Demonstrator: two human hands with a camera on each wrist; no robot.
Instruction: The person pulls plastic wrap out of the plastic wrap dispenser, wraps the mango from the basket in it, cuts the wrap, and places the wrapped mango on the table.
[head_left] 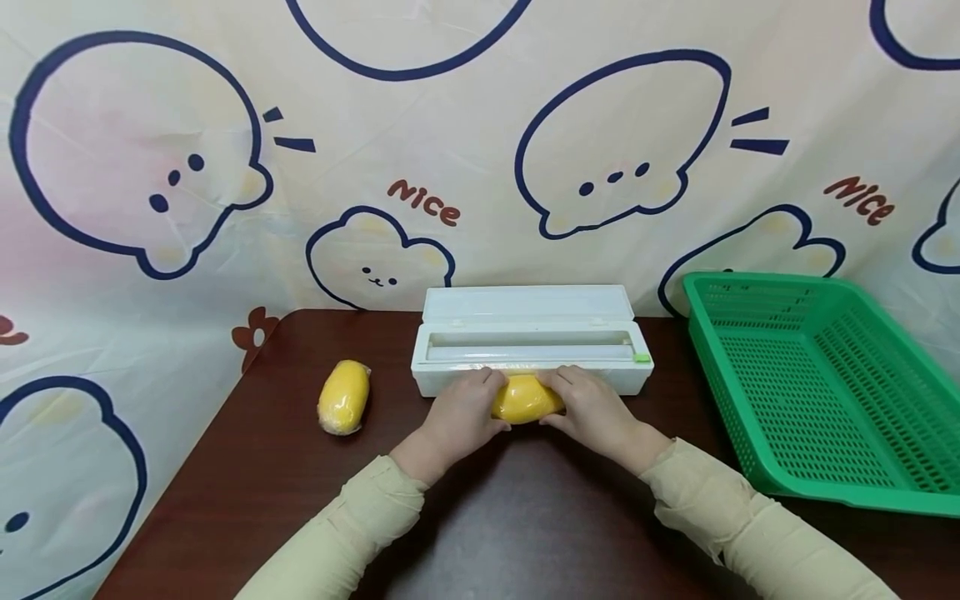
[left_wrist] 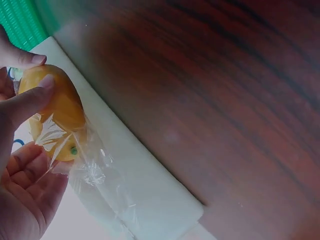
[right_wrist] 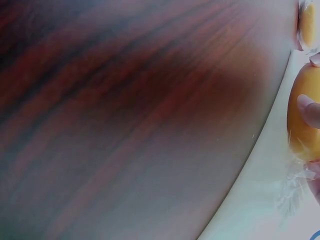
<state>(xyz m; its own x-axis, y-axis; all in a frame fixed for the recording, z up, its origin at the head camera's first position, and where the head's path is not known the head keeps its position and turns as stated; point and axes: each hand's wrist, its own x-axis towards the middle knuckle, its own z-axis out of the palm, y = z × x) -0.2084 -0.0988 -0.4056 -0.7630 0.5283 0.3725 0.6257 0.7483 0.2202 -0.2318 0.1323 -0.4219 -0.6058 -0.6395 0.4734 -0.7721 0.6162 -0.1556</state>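
Note:
A yellow mango (head_left: 527, 400) with a small green stem spot is held between both hands in front of a white cling film box (head_left: 532, 377). My left hand (head_left: 467, 408) grips its left end, the thumb pressing on the skin, and my right hand (head_left: 596, 414) grips the right end. Clear cling film (left_wrist: 95, 170) covers part of the mango and hangs in loose, crumpled folds past its ends in the wrist views. The box's lid stands raised at the back, with the film roll (head_left: 532, 352) showing inside. A second mango (head_left: 344, 397), wrapped in film, lies to the left.
A green plastic basket (head_left: 787, 487) with perforated walls stands to the right of the box. Under everything is a dark brown wooden table (head_left: 525, 533). A patterned cloth (head_left: 480, 150) hangs along the back and left.

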